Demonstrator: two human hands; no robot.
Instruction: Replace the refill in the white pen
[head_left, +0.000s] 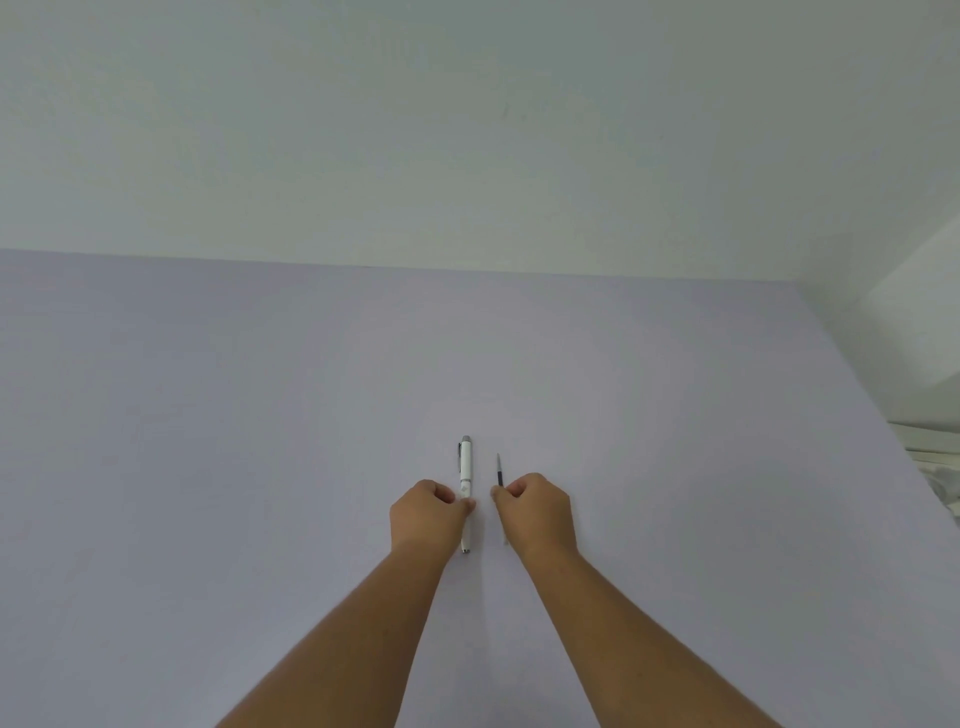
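Note:
A white pen (466, 465) with a grey cap end and a clip lies lengthwise on the pale lilac table (260, 441), pointing away from me. My left hand (428, 514) pinches its barrel near the middle. Just to the right lies a thin dark refill (500, 470), parallel to the pen. My right hand (537, 512) has its fingertips closed on the refill's near part; most of the refill is hidden under the hand.
The table's far edge meets a plain pale wall (467, 130). At the right edge a white ledge or sill (930, 452) borders the table.

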